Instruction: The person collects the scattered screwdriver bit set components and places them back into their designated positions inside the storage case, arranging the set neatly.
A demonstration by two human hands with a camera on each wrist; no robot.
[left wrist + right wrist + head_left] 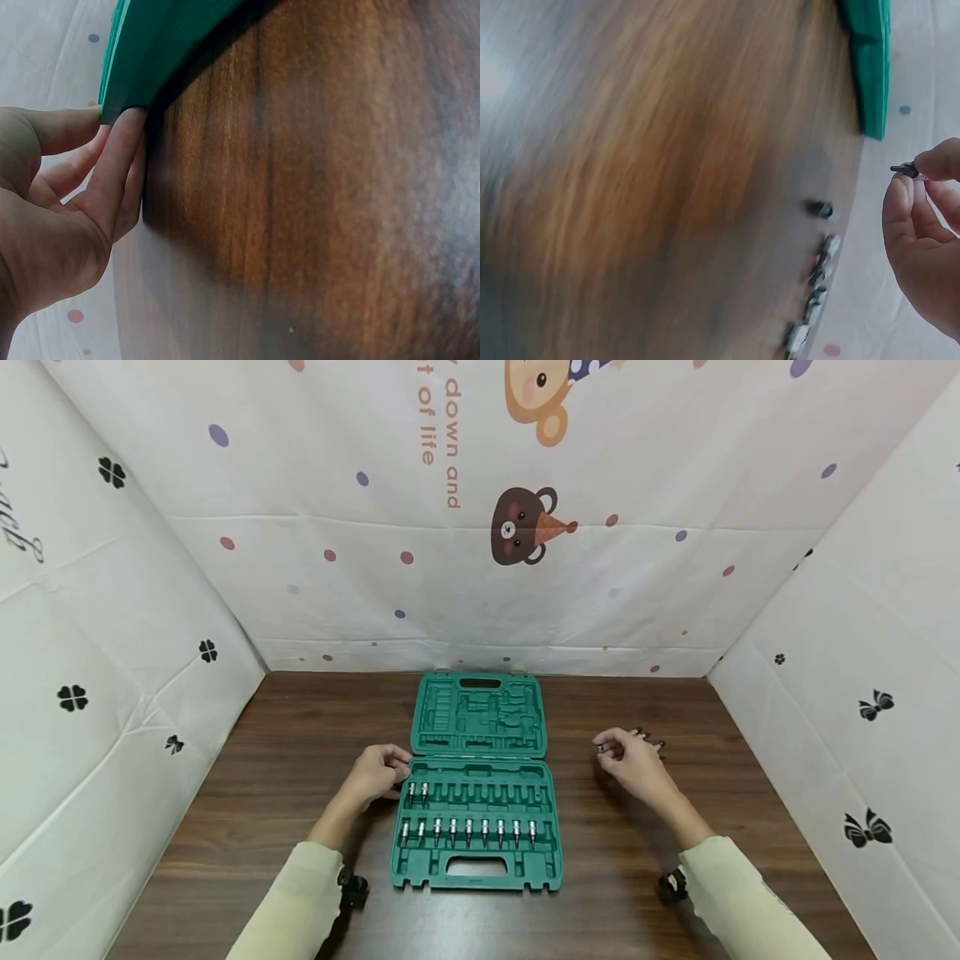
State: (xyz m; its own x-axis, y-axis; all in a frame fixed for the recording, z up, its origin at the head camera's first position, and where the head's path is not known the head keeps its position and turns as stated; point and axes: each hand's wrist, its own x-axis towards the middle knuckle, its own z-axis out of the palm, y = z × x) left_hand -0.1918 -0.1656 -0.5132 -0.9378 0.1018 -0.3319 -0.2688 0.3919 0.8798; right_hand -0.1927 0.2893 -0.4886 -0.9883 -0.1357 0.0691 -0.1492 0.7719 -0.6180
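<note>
A green tool case (427,867) lies unfolded on the table, its lid half (442,685) toward the back wall. Several bit sockets (468,832) fill the case's lower row, and two more bit sockets (424,792) sit at the left end of the upper row. My left hand (377,772) pinches the case's left edge near the hinge, thumb above and fingers (124,154) against the side. To the right of the case, my right hand (628,764) holds a small bit socket (906,170) between thumb and fingertips, its dark tip sticking out, raised off the table.
Several loose bit sockets (820,262) lie on the brown wooden table (300,718) behind and beside the right hand. White printed cloth (450,602) walls in the back and both sides. Dark wrist devices (352,888) sit at both sleeves.
</note>
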